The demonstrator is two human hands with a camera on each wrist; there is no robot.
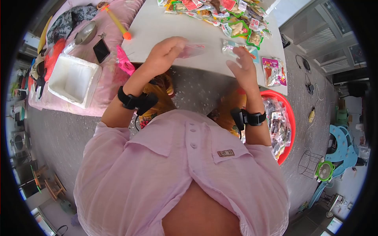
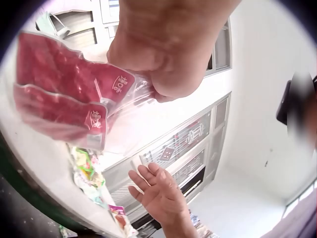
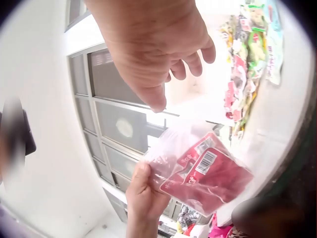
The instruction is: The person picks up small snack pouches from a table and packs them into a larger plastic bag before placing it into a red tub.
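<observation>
My left hand [image 1: 168, 55] pinches a clear plastic bag [image 1: 193, 49] by its edge above the table's front edge. Two dark red packets [image 2: 54, 69] with white lettering show inside the bag in the left wrist view, and a barcode [image 3: 205, 162] is visible in the right wrist view. My right hand [image 1: 244, 69] is held apart from the bag, fingers spread and holding nothing. In the head view its fingertips overlap a clear and pale blue food packet [image 1: 230, 46] on the table. A purple-and-red packet [image 1: 271, 72] lies at the table corner, right of that hand.
A pile of colourful food packets [image 1: 236, 27] covers the far side of the white table [image 1: 157, 23]. A red tub [image 1: 290, 122] of packets stands on the floor at right. On the pink-covered bed [image 1: 108, 70] at left sit a white foam box [image 1: 75, 78] and a phone [image 1: 101, 50].
</observation>
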